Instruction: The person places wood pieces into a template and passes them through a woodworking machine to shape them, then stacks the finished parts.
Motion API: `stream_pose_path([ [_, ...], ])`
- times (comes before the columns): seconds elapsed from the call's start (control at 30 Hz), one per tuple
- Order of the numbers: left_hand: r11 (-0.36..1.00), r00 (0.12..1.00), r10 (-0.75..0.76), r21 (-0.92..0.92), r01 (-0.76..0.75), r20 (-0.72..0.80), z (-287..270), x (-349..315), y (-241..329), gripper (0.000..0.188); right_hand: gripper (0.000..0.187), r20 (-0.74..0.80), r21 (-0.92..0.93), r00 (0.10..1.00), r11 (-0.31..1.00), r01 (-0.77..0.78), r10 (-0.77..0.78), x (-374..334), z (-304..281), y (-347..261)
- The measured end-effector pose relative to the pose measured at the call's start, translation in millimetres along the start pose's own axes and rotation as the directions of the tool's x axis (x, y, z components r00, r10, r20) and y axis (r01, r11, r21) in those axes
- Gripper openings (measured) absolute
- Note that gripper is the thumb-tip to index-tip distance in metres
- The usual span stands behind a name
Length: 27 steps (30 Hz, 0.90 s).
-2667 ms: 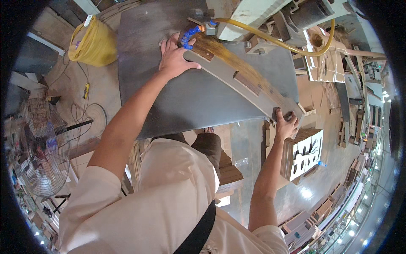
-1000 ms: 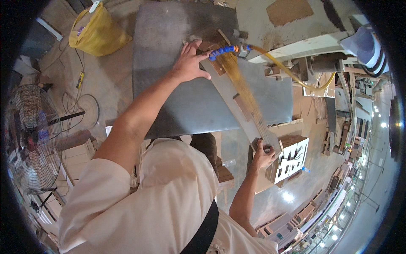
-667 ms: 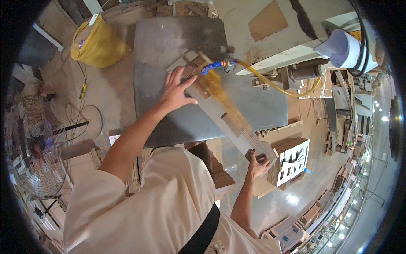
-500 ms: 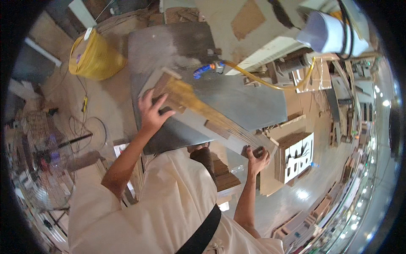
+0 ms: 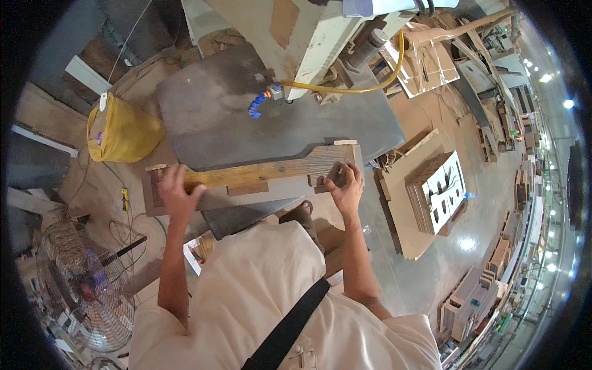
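A long grey jig board [image 5: 287, 192] lies across the near edge of a dark grey machine table [image 5: 216, 105]. On its far side rests a shaped strip of yellow-brown wood [image 5: 259, 172], wider and grooved at its right end. Small wooden blocks [image 5: 248, 188] sit along the strip's near edge. My left hand [image 5: 179, 194] is wrapped over the board's left end, thumb pointing right. At the other end, my right hand [image 5: 346, 185] grips a small dark piece on the board between thumb and fingers; its shape is mostly hidden.
Above the table hangs a blue segmented nozzle [image 5: 258, 106], with a yellow hose [image 5: 370, 88] curving right. A yellow bag [image 5: 126, 132] stands left. A caged fan [image 5: 92, 296] is at lower left. Stacked boards with a white cut-out sheet [image 5: 445, 190] stand at right.
The jig board has turned from a slant to nearly crosswise. Its left end came toward me with my left hand, and its right end swung away with my right. My view also shifted.
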<state>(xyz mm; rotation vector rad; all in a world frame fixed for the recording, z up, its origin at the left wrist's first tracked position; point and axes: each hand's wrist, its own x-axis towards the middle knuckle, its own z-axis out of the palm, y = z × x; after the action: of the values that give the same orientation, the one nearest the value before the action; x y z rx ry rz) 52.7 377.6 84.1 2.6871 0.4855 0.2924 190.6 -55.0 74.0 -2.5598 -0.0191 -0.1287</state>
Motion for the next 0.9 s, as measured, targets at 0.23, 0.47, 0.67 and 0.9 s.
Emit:
stream_pose_path([
  [0.23,0.976,0.828,0.217,-0.120,-0.181,0.518,2,35,40,0.082,0.061,-0.027,0.105,0.999,0.994,-0.019,0.022,-5,0,2],
  [0.47,0.955,0.862,0.294,-0.101,-0.277,0.413,8,42,23,0.062,0.060,-0.076,0.163,0.993,0.983,-0.079,0.093,-12,0,0],
  [0.67,0.917,0.920,0.383,0.082,-0.390,0.086,-8,37,36,0.055,0.067,-0.009,0.353,0.983,0.920,-0.170,0.186,-10,-14,-8],
  [0.9,0.853,0.833,0.515,0.217,-0.474,-0.204,-16,22,31,0.046,0.090,-0.075,0.495,0.996,0.869,-0.012,0.056,-6,-27,-22],
])
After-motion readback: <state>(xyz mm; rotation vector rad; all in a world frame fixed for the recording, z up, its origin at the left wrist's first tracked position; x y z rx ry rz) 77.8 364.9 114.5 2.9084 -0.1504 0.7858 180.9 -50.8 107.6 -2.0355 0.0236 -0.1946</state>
